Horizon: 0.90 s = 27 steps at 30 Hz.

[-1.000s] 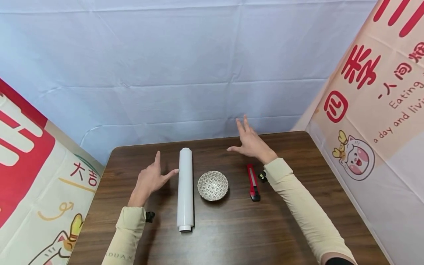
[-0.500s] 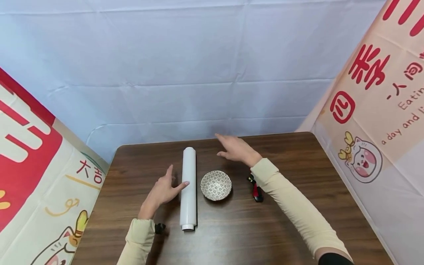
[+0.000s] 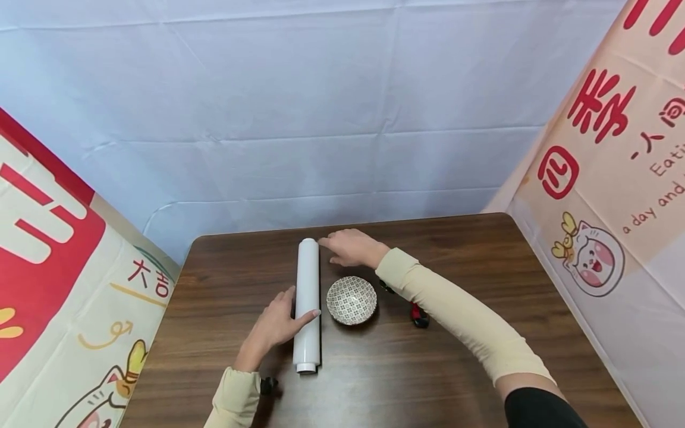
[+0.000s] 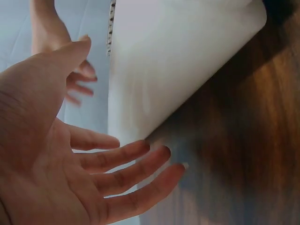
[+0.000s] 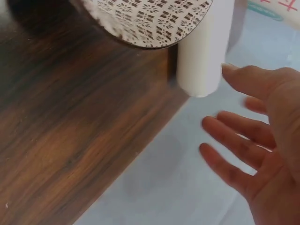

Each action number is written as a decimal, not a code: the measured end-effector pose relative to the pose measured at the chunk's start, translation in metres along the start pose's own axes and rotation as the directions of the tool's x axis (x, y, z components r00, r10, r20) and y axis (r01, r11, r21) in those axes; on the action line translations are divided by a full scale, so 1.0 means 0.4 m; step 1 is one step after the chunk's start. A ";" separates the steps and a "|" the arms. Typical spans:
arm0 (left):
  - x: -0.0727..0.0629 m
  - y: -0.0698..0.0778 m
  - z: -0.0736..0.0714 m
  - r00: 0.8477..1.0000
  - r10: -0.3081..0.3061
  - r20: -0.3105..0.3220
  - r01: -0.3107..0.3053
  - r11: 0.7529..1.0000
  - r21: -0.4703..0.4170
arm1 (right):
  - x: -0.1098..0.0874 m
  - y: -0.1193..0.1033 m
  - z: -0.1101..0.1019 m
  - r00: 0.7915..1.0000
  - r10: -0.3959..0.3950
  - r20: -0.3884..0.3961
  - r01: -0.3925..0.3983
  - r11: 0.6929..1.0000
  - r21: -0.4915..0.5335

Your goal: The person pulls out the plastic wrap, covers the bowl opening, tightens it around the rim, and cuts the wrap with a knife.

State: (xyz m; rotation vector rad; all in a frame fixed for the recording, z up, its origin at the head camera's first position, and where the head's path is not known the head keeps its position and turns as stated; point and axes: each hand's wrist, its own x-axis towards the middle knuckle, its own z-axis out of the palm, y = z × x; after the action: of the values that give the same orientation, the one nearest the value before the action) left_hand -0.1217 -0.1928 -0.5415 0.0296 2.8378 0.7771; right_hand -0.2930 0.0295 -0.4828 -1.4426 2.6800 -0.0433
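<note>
A white roll of plastic film (image 3: 307, 297) lies lengthwise on the wooden table. My left hand (image 3: 279, 321) is at its left side, thumb over the near half and fingers loosely extended. In the left wrist view, those fingers (image 4: 126, 173) are spread beside the roll (image 4: 159, 61). Over by the roll's far end is my right hand (image 3: 351, 247), its fingers slightly bent and holding nothing. The right wrist view shows its thumb and fingers apart around air near the roll's end (image 5: 199, 70). Whether either hand touches the roll, I cannot tell.
A small patterned bowl (image 3: 351, 301) stands just right of the roll. Farther right, a red and black utility knife (image 3: 420, 316) lies mostly hidden beneath my right forearm. A pale cloth backdrop (image 3: 321, 119) hangs behind the table's far edge.
My right hand has swung left from above the knife to the roll's far end, and its forearm now covers most of the knife. My left hand has moved right and nearer, to the roll.
</note>
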 end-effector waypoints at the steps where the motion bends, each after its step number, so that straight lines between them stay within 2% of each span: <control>1: -0.003 0.002 0.004 1.000 0.000 -0.001 0.000 1.000 -0.006 | 0.011 0.000 0.002 1.000 0.004 0.007 -0.004 1.000 0.009; 7: -0.026 0.014 0.033 1.000 0.015 0.009 -0.015 1.000 -0.028 | 0.069 0.006 0.027 0.994 0.045 0.098 -0.049 0.998 0.039; 10: -0.045 0.023 0.039 0.998 -0.018 0.059 0.020 0.999 -0.034 | 0.095 0.010 0.048 0.989 0.068 0.131 -0.086 0.987 0.136; 13: -0.061 0.030 0.041 0.992 -0.050 0.120 0.056 0.997 -0.048 | 0.117 0.015 0.075 0.982 0.094 0.161 -0.138 0.946 0.293; 16: -0.065 0.034 0.046 0.987 -0.037 0.154 0.048 0.996 -0.073 | 0.127 0.024 0.099 0.973 0.123 0.195 -0.194 0.892 0.408; 21: -0.054 0.037 0.045 0.986 0.007 0.165 0.010 0.995 -0.101 | 0.123 0.048 0.116 0.968 0.147 0.202 -0.228 0.850 0.475; 27: -0.034 0.025 0.015 0.987 0.038 0.156 -0.029 0.998 -0.058 | 0.099 0.077 0.095 0.969 0.177 0.173 -0.242 0.823 0.514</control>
State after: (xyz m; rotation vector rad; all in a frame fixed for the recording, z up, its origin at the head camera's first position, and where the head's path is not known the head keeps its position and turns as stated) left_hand -0.1076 -0.1820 -0.5391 0.1252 2.6722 0.8224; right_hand -0.3364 0.0143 -0.5258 -0.9396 2.4283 -0.6148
